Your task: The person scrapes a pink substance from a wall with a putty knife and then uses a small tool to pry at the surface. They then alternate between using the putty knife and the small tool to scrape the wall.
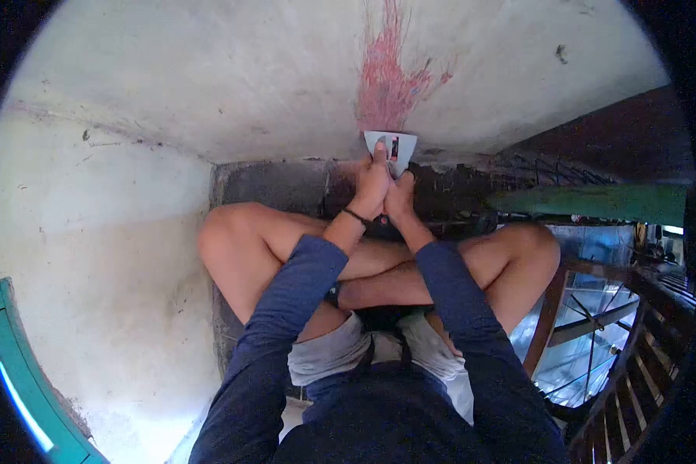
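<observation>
A putty knife (404, 148) with a wide pale metal blade is held in both hands at the foot of the wall. My left hand (371, 184) is closed around it, thumb stretched up along the blade. Close beside it, my right hand (400, 195) grips the handle, which is mostly hidden by the fingers; its dark end shows below them. The blade's broad edge meets the lower end of a scratched red patch (387, 89) on the off-white wall (278, 85).
My crossed legs (387, 286) rest on the dark tiled floor (267, 184). Another pale wall (124, 255) stands at the left, with a green frame (15, 340) at its edge. On the right are a green beam (595, 199) and dark wooden slats (634, 387).
</observation>
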Demonstrator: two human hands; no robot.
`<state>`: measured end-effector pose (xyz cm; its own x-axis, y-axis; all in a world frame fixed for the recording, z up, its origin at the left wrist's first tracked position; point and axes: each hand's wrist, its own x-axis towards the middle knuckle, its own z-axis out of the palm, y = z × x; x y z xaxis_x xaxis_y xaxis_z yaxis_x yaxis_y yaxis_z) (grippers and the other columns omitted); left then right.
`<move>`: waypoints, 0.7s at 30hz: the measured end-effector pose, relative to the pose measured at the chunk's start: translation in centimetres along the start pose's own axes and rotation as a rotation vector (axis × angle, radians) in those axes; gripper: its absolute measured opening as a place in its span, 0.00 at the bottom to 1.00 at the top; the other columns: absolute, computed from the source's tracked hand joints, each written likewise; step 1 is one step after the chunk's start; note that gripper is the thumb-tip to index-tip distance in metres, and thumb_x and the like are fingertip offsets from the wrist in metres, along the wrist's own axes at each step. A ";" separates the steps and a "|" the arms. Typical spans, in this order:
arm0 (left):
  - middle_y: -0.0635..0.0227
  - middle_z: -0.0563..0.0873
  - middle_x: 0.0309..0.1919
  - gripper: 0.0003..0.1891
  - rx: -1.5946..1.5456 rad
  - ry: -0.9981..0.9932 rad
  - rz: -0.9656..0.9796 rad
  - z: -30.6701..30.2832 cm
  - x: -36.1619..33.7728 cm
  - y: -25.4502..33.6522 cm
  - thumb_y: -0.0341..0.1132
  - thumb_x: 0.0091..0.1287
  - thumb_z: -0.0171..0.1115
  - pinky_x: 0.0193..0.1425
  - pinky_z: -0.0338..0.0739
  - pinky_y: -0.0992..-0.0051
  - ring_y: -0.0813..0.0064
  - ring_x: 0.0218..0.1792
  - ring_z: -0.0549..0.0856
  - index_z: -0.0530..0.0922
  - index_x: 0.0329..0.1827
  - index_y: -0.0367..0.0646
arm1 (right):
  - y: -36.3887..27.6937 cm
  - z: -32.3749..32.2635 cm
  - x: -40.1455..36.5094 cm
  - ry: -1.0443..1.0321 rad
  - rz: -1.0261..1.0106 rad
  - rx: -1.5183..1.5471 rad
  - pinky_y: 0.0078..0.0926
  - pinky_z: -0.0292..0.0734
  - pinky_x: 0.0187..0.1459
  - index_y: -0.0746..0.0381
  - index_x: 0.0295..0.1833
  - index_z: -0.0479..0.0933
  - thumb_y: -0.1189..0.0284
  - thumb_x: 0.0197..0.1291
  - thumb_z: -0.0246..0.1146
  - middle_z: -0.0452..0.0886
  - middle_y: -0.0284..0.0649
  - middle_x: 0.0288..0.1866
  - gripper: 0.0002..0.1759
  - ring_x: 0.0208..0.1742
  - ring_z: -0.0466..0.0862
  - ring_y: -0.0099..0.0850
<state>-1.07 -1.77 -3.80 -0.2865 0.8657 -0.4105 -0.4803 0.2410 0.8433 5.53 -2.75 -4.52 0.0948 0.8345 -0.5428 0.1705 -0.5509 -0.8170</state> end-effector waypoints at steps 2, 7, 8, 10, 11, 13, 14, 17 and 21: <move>0.68 0.81 0.38 0.20 0.006 0.044 -0.081 -0.9 1.0 -1.8 0.51 0.74 0.51 0.44 0.75 0.69 0.74 0.38 0.78 0.76 0.50 0.40 | 0.5 -0.1 0.3 -0.022 -0.024 0.006 0.36 0.75 0.30 0.70 0.44 0.76 0.50 0.57 0.66 0.82 0.47 0.32 0.30 0.30 0.81 0.33; 0.68 0.80 0.37 0.20 0.025 0.024 -0.007 0.2 -0.1 0.1 0.51 0.74 0.51 0.41 0.75 0.69 0.75 0.36 0.77 0.76 0.49 0.42 | -0.5 0.3 -1.0 0.020 -0.214 0.102 0.36 0.75 0.28 0.70 0.44 0.77 0.53 0.59 0.65 0.82 0.45 0.31 0.27 0.29 0.80 0.32; 0.69 0.80 0.36 0.20 0.046 -0.004 -0.021 0.2 0.0 0.4 0.51 0.74 0.51 0.41 0.75 0.70 0.75 0.35 0.77 0.76 0.49 0.42 | -1.1 0.0 -1.0 0.010 -0.175 0.095 0.36 0.75 0.28 0.70 0.43 0.77 0.52 0.59 0.65 0.82 0.45 0.31 0.27 0.29 0.81 0.32; 0.65 0.81 0.40 0.23 -0.011 -0.006 -0.083 -0.6 0.9 -1.2 0.53 0.73 0.51 0.46 0.74 0.67 0.72 0.40 0.78 0.75 0.52 0.38 | -0.5 -0.4 -0.5 -0.030 -0.048 0.061 0.37 0.76 0.31 0.69 0.41 0.78 0.52 0.58 0.66 0.83 0.45 0.31 0.27 0.31 0.82 0.33; 0.63 0.82 0.42 0.25 -0.037 -0.015 -0.110 -0.8 1.1 -1.9 0.53 0.73 0.51 0.49 0.74 0.66 0.70 0.43 0.79 0.74 0.54 0.37 | 0.6 -0.4 -0.3 -0.031 -0.062 0.041 0.37 0.76 0.33 0.69 0.41 0.78 0.52 0.58 0.66 0.83 0.45 0.31 0.27 0.31 0.82 0.33; 0.65 0.81 0.41 0.23 -0.007 -0.005 -0.105 -0.5 0.4 -1.2 0.52 0.74 0.50 0.48 0.74 0.67 0.71 0.41 0.78 0.75 0.51 0.38 | 2.2 0.0 1.2 -0.029 -0.124 0.006 0.37 0.76 0.35 0.70 0.41 0.78 0.53 0.58 0.66 0.84 0.46 0.32 0.26 0.33 0.83 0.34; 0.66 0.81 0.38 0.22 0.001 0.005 -0.045 0.0 -0.1 -0.6 0.52 0.74 0.50 0.46 0.74 0.67 0.72 0.39 0.78 0.76 0.49 0.40 | 2.5 0.0 1.6 -0.008 -0.131 -0.039 0.38 0.77 0.37 0.70 0.43 0.78 0.53 0.57 0.67 0.84 0.47 0.34 0.27 0.35 0.83 0.35; 0.67 0.80 0.35 0.20 -0.053 -0.006 -0.063 0.6 -0.3 1.1 0.51 0.74 0.50 0.45 0.75 0.66 0.71 0.37 0.78 0.77 0.46 0.41 | 0.6 0.2 0.3 0.020 -0.351 0.122 0.39 0.76 0.37 0.69 0.45 0.78 0.54 0.58 0.66 0.84 0.47 0.35 0.26 0.36 0.83 0.35; 0.67 0.80 0.35 0.20 -0.105 0.039 -0.214 -0.4 -0.1 -0.4 0.51 0.74 0.51 0.45 0.75 0.67 0.72 0.36 0.78 0.76 0.47 0.40 | 1.0 -0.1 0.3 -0.019 -0.106 -0.003 0.39 0.76 0.38 0.68 0.47 0.78 0.56 0.60 0.64 0.84 0.47 0.36 0.24 0.38 0.83 0.36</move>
<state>-1.17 -2.07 -4.21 -0.1996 0.7821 -0.5903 -0.6162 0.3683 0.6962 5.80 -3.04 -5.48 0.0575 0.8876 -0.4571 0.1818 -0.4595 -0.8694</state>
